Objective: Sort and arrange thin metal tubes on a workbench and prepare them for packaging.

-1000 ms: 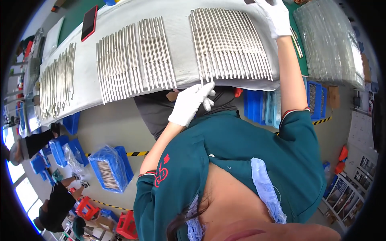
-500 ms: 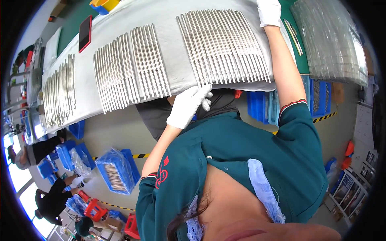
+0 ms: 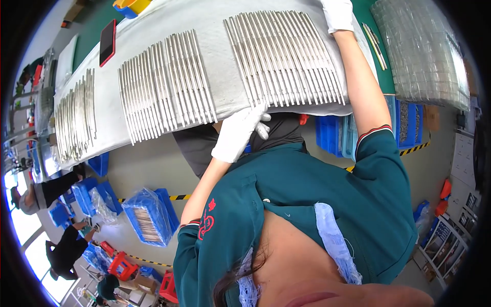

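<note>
- My gloved left hand (image 3: 239, 134) grips the near edge of the white cloth (image 3: 225, 100) on the tabletop.
- My right hand (image 3: 337, 14) rests flat by the metal rods (image 3: 284, 59), fingers uncurled, at the cloth's far side.

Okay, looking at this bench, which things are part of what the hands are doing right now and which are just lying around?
In use:
- left hand at the near edge of the white cloth
- right hand at the far end of the rod row

Lying about:
- middle rod row
- far-left rod row
- red phone
- clear plastic stack
- blue crates on the floor
</note>
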Demonstrator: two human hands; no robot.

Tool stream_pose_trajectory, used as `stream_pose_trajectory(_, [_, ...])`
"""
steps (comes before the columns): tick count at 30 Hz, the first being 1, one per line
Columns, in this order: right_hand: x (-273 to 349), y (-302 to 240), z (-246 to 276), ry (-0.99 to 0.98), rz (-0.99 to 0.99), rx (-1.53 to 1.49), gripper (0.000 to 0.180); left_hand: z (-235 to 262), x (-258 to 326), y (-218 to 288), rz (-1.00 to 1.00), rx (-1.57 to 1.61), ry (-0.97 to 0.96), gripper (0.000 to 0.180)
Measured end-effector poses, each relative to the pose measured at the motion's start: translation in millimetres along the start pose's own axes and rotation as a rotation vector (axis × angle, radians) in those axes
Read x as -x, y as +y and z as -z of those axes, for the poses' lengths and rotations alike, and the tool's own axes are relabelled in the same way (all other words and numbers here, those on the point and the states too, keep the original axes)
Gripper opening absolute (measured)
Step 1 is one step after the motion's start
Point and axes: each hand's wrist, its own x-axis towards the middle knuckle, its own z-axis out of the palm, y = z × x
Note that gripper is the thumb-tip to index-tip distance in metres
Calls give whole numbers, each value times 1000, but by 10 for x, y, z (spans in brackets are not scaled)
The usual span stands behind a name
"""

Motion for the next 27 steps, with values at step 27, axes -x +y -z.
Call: stream_pose_trajectory(27, [945, -1409, 177, -1118, 218, 75, 51, -102, 115, 143, -39, 119, 84, 45])
